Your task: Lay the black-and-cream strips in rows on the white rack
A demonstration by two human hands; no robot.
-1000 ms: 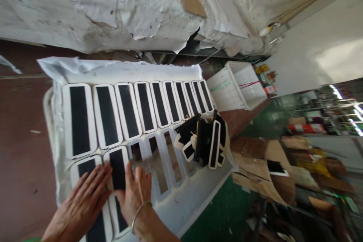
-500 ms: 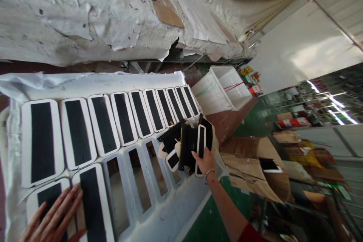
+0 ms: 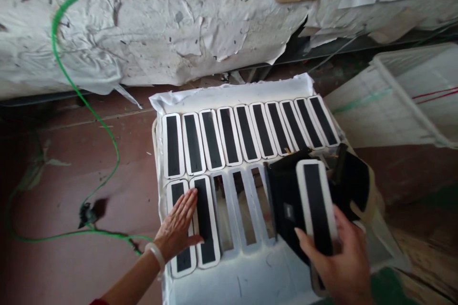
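A white tray point(image 3: 236, 274) with two rows of long slots lies on a brown floor. The back row is filled with white-rimmed black pieces point(image 3: 246, 132). Two more pieces point(image 3: 205, 221) sit in the front row's leftmost slots, and the slots beside them are bare. My left hand point(image 3: 178, 225) rests flat on those two front pieces. My right hand point(image 3: 341, 264) holds one white-rimmed black piece point(image 3: 317, 205) over the tray's right side. A heap of loose black pieces point(image 3: 348, 183) lies just behind it.
A white plastic crate point(image 3: 400, 100) stands at the right. A green cable point(image 3: 67, 86) loops across the floor at the left. Crumpled white sheeting point(image 3: 171, 24) covers the back.
My right hand reached to the heap, took one piece and drew it toward me. My left hand stayed on the front-row pieces. The view swung left and down.
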